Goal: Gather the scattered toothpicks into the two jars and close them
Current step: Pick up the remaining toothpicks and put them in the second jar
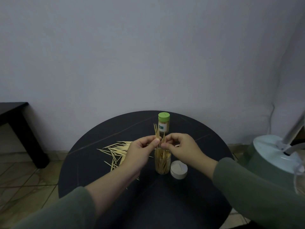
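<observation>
An open clear jar (162, 164), partly filled with toothpicks, stands in the middle of the round black table (189, 195). Directly above its mouth my left hand (142, 149) pinches an upright bundle of toothpicks (156, 131). My right hand (179, 144) pinches a few more toothpicks beside that bundle, fingertips almost touching the left hand's. A pile of loose toothpicks (117, 150) lies on the table left of the jar, partly hidden by my left hand. The white lid (179, 169) rests right of the open jar. A second jar (163, 123) with a green cap stands closed behind.
A dark side table (16, 123) stands at the left against the wall. A green and white appliance (272, 156) sits close to the round table's right edge. Tiled floor shows at the lower left.
</observation>
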{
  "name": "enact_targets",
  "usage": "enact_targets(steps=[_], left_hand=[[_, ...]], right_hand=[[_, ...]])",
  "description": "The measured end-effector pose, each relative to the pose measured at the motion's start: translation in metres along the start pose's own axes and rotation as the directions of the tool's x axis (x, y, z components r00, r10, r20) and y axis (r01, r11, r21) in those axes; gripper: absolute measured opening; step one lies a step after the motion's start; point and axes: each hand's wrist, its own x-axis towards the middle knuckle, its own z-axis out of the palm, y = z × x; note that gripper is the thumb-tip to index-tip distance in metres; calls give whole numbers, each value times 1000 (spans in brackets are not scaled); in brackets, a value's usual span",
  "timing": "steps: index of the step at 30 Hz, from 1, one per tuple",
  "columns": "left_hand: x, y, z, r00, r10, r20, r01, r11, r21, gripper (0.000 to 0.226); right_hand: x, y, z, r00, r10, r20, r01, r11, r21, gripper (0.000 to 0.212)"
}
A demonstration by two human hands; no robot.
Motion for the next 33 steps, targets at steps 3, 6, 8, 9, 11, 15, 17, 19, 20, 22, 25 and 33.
enact_targets(steps=[3,6,8,9,11,15,17,19,20,22,25,33], left_hand=[[0,-3,-3,998,-47,39,44,998,53,18],[1,-8,-7,994,-86,73,77,990,118,16],[0,-9,-8,992,-101,77,91,987,132,13],[-1,-9,-8,991,-104,84,93,987,129,13],[-2,-9,-9,989,-96,110,83,989,121,12],[-3,-7,-11,988,-78,136,55,984,168,12],[-3,-8,-13,988,-65,141,31,972,231,13],[-2,-9,-14,988,-35,149,-13,952,306,17],[-1,-10,-16,987,-17,158,-39,937,346,21],[-1,-11,-19,980,23,197,-102,911,400,33],[1,-13,-24,961,31,273,-155,881,446,61],[5,-15,-16,963,37,267,-193,786,588,59]], right_hand=[[1,3,-5,999,2,41,2,996,-88,6],[2,7,-8,996,14,85,2,982,-189,5],[2,10,-9,995,16,101,8,973,-232,11],[3,11,-9,994,15,104,10,972,-235,16],[3,11,-12,995,6,104,15,978,-206,17],[2,7,-21,997,-53,56,59,992,-109,24],[2,7,-22,997,-51,56,56,994,-92,24],[2,8,-20,994,-61,86,71,991,-118,22],[1,8,-18,993,-73,98,86,986,-141,21],[1,9,-15,991,-97,95,112,978,-174,20],[2,14,-14,987,-150,52,158,953,-257,26],[-7,18,-11,954,-231,190,295,827,-478,63]])
